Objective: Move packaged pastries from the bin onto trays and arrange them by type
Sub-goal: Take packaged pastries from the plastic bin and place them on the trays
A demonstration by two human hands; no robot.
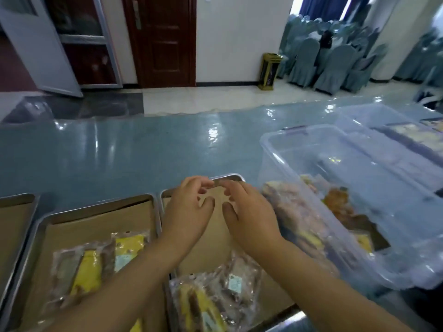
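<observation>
My left hand (pixel 189 207) and my right hand (pixel 249 212) hover close together over the far half of the right metal tray (pixel 230 176). Their fingers are loosely curled, with nothing visible between them. Several packaged pastries (pixel 215 295) lie at the near end of that paper-lined tray. The middle tray (pixel 100 204) holds yellow and brown packets (pixel 88 271), partly hidden by my left forearm. Just right of my right hand stands a clear plastic bin (pixel 299 149), with more packaged pastries (pixel 299 212) piled against its near wall.
A third lined tray (pixel 14 212) shows at the left edge. Another clear bin (pixel 383 121) sits behind the first at the far right. The table (pixel 119 152) has a glossy blue cover. Covered chairs (pixel 335 63) and doors stand beyond.
</observation>
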